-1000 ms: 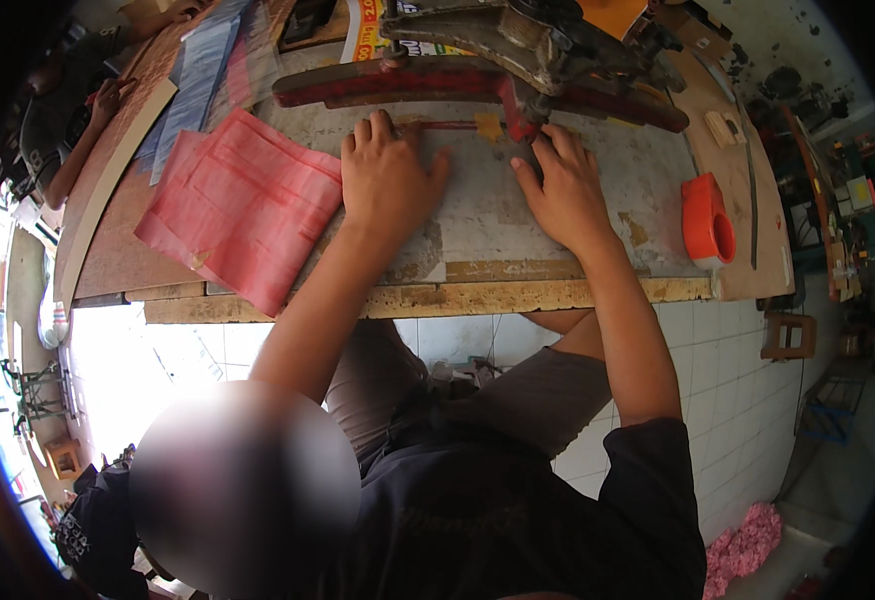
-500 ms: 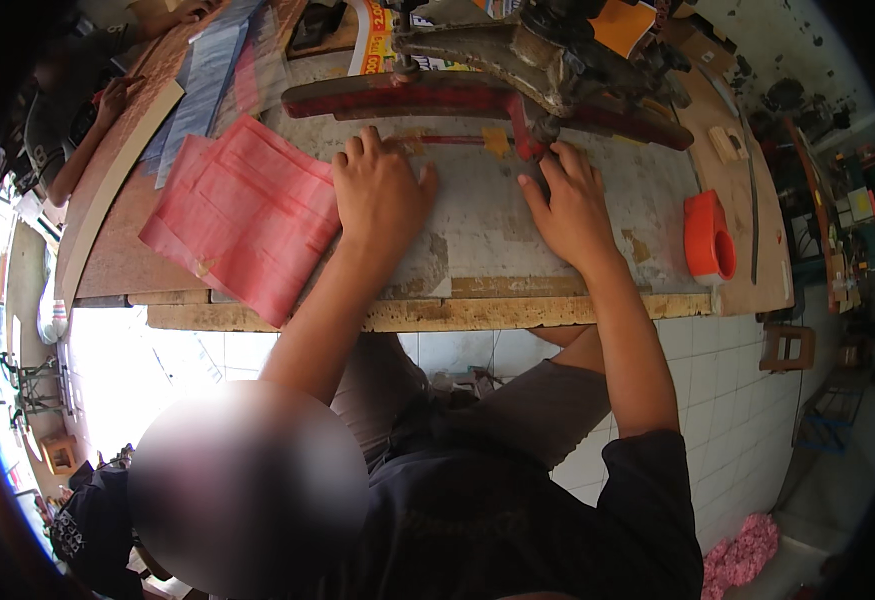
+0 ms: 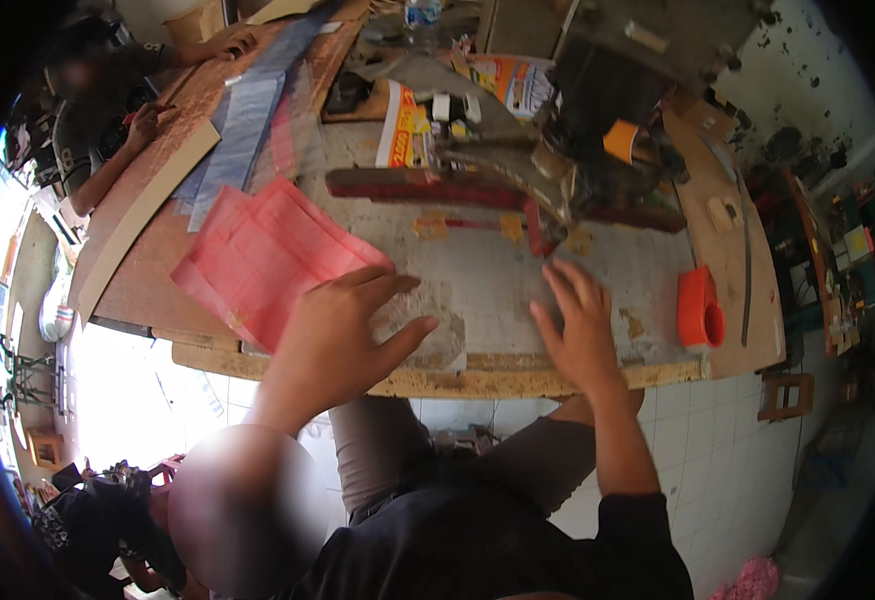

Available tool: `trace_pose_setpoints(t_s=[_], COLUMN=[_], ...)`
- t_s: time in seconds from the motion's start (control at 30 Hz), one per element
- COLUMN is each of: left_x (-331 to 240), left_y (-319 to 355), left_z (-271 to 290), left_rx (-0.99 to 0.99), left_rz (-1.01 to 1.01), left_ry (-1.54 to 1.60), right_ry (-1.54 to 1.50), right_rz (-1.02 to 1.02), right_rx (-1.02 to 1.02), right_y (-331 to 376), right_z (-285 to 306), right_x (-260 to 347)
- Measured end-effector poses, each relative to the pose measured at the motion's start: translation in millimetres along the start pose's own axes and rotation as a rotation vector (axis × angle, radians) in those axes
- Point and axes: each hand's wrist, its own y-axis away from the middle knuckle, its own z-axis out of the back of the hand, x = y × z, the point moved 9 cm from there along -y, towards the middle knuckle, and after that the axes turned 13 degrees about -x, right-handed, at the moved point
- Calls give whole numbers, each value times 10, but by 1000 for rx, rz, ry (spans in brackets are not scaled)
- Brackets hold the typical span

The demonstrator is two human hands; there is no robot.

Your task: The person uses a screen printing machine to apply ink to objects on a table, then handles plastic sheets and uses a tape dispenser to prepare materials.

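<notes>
My left hand (image 3: 337, 340) is open, its thumb spread from its bent fingers. It hovers near the table's front edge, over the right corner of a pink sheet stack (image 3: 275, 262); whether the fingertips touch it I cannot tell. My right hand (image 3: 579, 325) is open too, over the grey worktop (image 3: 497, 320). Its fingertips lie just below a red lever (image 3: 536, 228) of a heavy metal press, and nothing shows in its grip. The press has a long dark red bar (image 3: 427, 186) spanning the worktop ahead of both hands.
An orange tape ring (image 3: 697, 308) stands at the right. Blue-grey strips (image 3: 247, 125) and a long tan strip (image 3: 147, 220) lie at the left. Another person's hand (image 3: 147, 125) rests at the far left edge. A water bottle (image 3: 422, 22) stands at the back.
My left hand has lifted and drawn back toward me, its thumb spreading wider. My right hand has come slightly away from the red lever. The whole view has shifted.
</notes>
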Motion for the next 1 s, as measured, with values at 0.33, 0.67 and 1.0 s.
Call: trace_pose_setpoints(t_s=[0.33,0.67,1.0], left_x=[772,1153,2147], left_y=[-2204,-4578,-5119], left_z=[824,-1427,-2609], left_rx=[-200,403,757], left_rz=[-195,-270,-64], left_ry=[-100,-161,-670], right_ry=[-70,-37,-65], right_rz=[-10,-143,-151], right_rx=[-140,-205,-215], right_y=[342,367,383], right_z=[66,93,14], right_x=[505,335,282])
